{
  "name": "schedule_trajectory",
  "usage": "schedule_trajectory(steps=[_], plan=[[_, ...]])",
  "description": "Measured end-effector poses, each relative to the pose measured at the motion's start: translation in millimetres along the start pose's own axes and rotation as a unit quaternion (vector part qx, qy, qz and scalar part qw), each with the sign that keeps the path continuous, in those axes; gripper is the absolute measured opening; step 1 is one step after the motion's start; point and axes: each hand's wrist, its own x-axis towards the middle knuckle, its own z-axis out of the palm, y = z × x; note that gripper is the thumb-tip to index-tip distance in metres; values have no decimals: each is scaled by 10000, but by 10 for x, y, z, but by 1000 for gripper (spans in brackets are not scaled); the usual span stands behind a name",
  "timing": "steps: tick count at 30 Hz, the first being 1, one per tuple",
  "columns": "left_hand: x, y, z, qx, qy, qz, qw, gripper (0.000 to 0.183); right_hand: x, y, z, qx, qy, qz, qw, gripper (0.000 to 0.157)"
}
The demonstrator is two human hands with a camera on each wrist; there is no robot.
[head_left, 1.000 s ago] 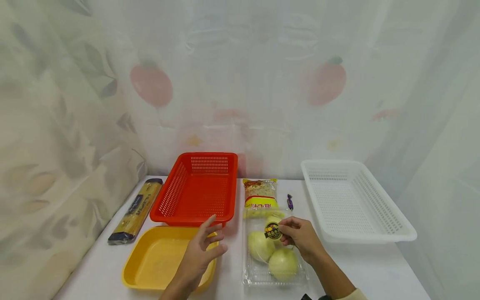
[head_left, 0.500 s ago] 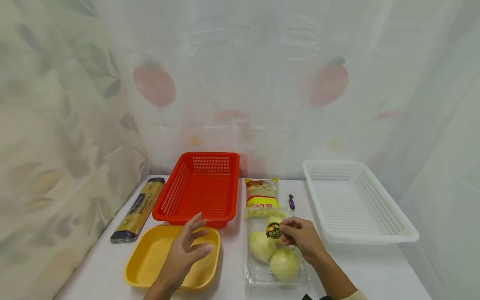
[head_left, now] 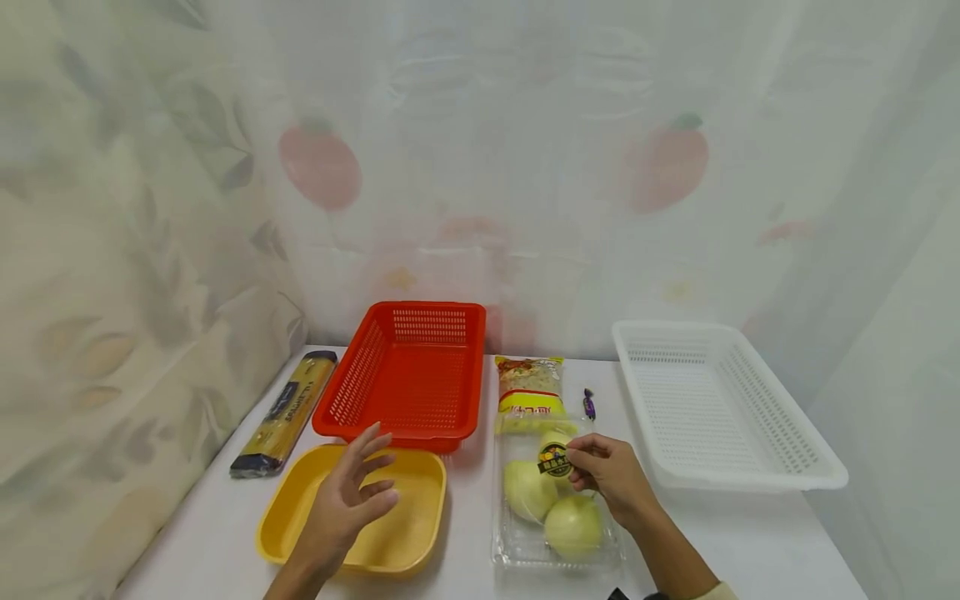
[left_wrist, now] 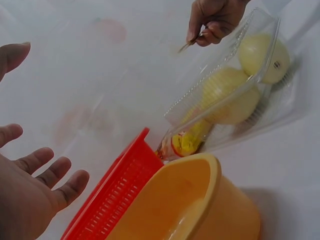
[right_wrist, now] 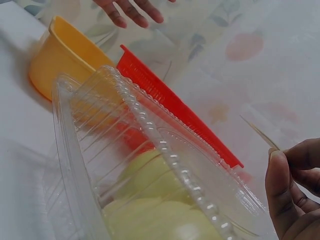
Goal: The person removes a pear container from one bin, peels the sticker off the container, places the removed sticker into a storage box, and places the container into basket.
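Note:
My right hand (head_left: pixel 611 479) pinches a round black and gold sticker (head_left: pixel 554 460) at its edge between thumb and fingertips. It is held above a clear plastic clamshell box (head_left: pixel 517 557); in the right wrist view the sticker (right_wrist: pixel 260 132) appears edge-on as a thin strip, apart from the lid. Pale yellow-green round fruits (head_left: pixel 573 527) lie inside the box, whose lid is down in both wrist views. Over the yellow basin (head_left: pixel 401 533) hovers my left hand (head_left: pixel 337 508), fingers spread and relaxed, holding nothing.
A red slotted basket (head_left: pixel 427 383) stands behind the basin, with a spaghetti pack (head_left: pixel 288 412) at its left. Behind the box lie a yellow-printed food bag (head_left: pixel 531 390) and a purple-wrapped candy (head_left: pixel 588 404). A white basket (head_left: pixel 675 408) stands on the right.
My left hand has drawn left, from the basin's right side to over its middle and left. The right hand keeps its pinch on the sticker over the box. The whole view has shifted slightly.

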Motion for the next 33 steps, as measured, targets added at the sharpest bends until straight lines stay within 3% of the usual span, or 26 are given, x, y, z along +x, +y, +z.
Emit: schedule_trajectory(steps=[4, 14, 28, 33], plan=[[-32, -8, -64, 254, 2, 223, 9994, 79, -4, -8, -1, 3, 25, -6, 10000, 20], [-97, -36, -271, 948, 63, 272, 9951, 79, -16, -8, 7, 41, 11, -30, 10000, 20], [-202, -156, -557, 1371, 46, 664, 9883, 77, -27, -7, 0, 66, 75, 16, 9999, 21], [-216, -213, -644, 1470, 272, 625, 9868, 78, -11, 12, -3, 76, 114, -2, 9999, 20]])
